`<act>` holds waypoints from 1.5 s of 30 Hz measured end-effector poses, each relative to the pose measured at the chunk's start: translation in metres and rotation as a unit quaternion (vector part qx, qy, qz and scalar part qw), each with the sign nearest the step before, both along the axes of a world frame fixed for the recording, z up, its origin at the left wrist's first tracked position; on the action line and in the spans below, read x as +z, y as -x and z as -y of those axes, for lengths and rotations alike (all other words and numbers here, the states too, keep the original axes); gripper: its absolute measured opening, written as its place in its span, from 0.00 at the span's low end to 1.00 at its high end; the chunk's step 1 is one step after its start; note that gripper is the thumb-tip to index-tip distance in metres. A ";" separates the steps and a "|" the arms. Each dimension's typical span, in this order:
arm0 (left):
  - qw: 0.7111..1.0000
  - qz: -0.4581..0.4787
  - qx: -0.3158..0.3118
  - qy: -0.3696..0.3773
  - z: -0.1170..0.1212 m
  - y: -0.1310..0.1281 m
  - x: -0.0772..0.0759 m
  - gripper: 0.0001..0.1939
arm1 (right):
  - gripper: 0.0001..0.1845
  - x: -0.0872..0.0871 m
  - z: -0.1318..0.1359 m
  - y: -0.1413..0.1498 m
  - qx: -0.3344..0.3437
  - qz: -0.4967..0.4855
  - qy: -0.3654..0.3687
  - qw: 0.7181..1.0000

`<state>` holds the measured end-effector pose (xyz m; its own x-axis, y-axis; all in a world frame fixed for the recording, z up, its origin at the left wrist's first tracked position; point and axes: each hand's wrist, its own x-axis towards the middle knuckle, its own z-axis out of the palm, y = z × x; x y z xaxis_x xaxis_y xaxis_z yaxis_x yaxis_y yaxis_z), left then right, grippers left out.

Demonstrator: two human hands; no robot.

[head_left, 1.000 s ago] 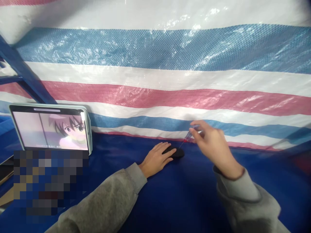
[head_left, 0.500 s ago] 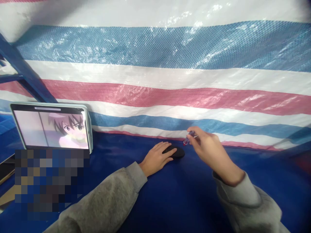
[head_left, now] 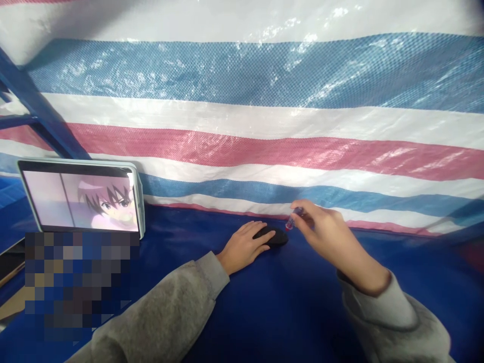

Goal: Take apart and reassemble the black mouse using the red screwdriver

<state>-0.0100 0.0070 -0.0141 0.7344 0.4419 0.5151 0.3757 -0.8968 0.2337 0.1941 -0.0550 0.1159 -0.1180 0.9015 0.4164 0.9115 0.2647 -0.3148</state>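
Observation:
My left hand (head_left: 246, 246) grips the left end of a black computer mouse (head_left: 279, 237), with the thumb along its near side and the fingers over the far side. The mouse rests on the blue surface (head_left: 264, 312). To its upper right, my right hand (head_left: 321, 229) is raised and closed, pinching a small see-through purplish stick (head_left: 293, 220) between thumb and fingertips. The stick slants down to the left, and its red end hangs close above the mouse's right end. Its upper part is partly covered by my fingers, and its exact kind cannot be made out.
On the left a tablet (head_left: 81, 196) in a pale case stands tilted, showing a cartoon. In front of it is a blurred-out patch (head_left: 75, 282), beside a dark phone-like slab (head_left: 11, 259). Striped plastic sheeting (head_left: 242, 116) hangs behind, with a blue frame bar (head_left: 41, 106) at left.
My right hand and forearm have shifted slightly right and down, and the stick now shows more of its length. My left hand and the mouse stay put. The tablet's picture has changed.

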 end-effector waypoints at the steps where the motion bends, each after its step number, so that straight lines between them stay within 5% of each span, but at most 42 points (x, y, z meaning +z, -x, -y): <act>1: 1.000 0.000 0.001 0.000 0.000 0.000 0.000 0.20 | 0.08 0.000 0.000 0.000 -0.002 0.002 -0.001 1.000; 45: 1.000 0.001 0.005 -0.001 0.000 0.000 -0.001 0.20 | 0.10 -0.003 -0.004 0.006 0.016 -0.012 -0.014 1.000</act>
